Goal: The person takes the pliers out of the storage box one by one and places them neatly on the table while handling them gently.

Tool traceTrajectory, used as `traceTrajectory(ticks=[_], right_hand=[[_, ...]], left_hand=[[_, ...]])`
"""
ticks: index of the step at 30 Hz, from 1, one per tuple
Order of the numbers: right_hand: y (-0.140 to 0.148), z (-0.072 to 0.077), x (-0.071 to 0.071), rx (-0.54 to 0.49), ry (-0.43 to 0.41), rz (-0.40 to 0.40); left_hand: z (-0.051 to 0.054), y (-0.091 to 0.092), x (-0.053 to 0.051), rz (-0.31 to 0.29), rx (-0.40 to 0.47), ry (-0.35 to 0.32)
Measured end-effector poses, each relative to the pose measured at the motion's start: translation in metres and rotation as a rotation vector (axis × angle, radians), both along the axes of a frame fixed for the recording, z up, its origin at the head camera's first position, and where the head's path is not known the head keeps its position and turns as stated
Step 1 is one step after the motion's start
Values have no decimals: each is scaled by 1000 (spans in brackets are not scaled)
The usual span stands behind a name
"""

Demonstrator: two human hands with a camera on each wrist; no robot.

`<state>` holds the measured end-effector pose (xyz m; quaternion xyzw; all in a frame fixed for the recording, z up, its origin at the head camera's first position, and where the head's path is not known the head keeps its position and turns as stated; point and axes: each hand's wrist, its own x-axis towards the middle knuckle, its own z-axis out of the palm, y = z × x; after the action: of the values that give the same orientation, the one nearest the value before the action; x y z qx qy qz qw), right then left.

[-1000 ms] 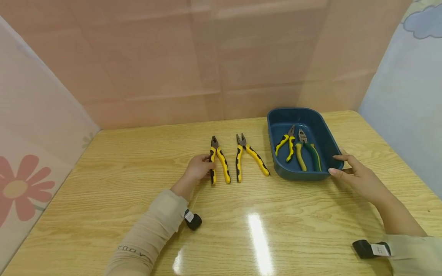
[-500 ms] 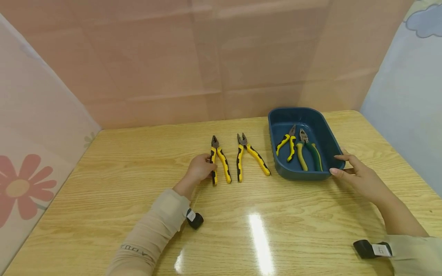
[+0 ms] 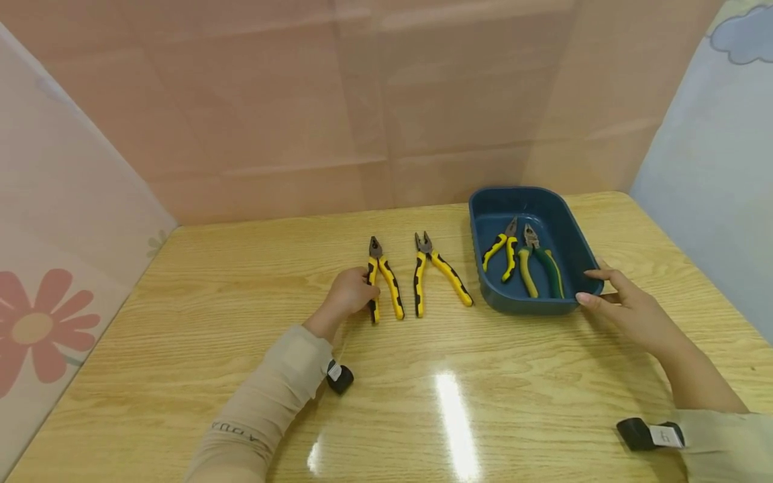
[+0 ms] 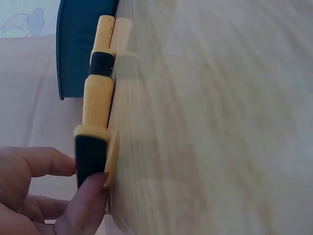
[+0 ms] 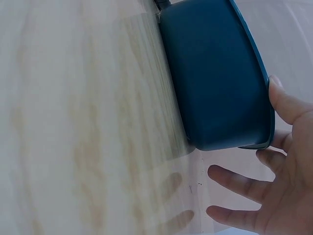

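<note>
My left hand [image 3: 351, 292] pinches the left handle of the leftmost pliers [image 3: 391, 288], which have yellow and black handles and lie on the table with jaws pointing away. In the left wrist view, the thumb and fingers are on either side of that handle [image 4: 91, 154]. To the right lie similar pliers [image 3: 449, 272] with their handles spread wider. My right hand [image 3: 631, 315] grips the near right corner of a blue plastic bin [image 3: 531, 307], thumb and a finger at its rim. Other fingers are spread below the rim in the right wrist view.
Inside the bin lie smaller yellow-black pliers [image 3: 509, 258] and green-and-yellow-handled pliers [image 3: 548, 272]. The wood-grain table [image 3: 229, 282] ends at a peach cloth backdrop [image 3: 272, 121]. Printed side panels [image 3: 54, 201] stand at left and right.
</note>
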<state>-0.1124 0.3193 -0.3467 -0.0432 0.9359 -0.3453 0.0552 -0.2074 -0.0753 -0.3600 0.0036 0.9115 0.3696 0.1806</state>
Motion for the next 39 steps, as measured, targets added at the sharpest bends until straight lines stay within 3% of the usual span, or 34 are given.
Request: traceTrajectory(ticks=[5, 19, 31, 39], right_hand=[[0, 1, 0, 6, -6, -2], [0, 2, -1, 9, -3, 2], [0, 2, 0, 3, -5, 3], [-1, 2, -1, -2, -18, -6]], left_hand=[[0, 2, -2, -20, -23, -22], [3, 1, 0, 21, 23, -44], [8, -1, 5, -15, -38, 12], [11, 1, 8, -62, -65, 124]])
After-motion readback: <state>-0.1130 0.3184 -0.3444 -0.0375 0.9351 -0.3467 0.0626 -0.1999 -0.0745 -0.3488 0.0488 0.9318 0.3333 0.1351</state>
